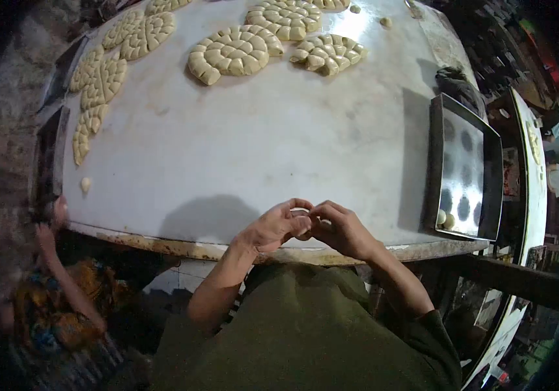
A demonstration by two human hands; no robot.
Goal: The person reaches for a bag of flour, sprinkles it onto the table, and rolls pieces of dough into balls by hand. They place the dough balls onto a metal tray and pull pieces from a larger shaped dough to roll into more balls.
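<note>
My left hand [275,227] and my right hand [346,229] meet above the table's near edge, in front of my body. Both are closed, with fingers curled and fingertips together. Whatever lies between them is hidden by the fingers. Farther back on the white table [279,143] lie flat rounds of pale dough pieces pressed side by side, such as the large dough round [235,53] and a smaller dough cluster [329,53]. A single dough ball [385,22] rests at the back right.
A metal tray [433,169] stands at the right, with dough balls [448,221] in its near corner. More dough clusters [103,78] line the left side, near another dough ball [85,184]. Another person's arm [64,274] is at the lower left. Dark trays [51,153] adjoin the left edge.
</note>
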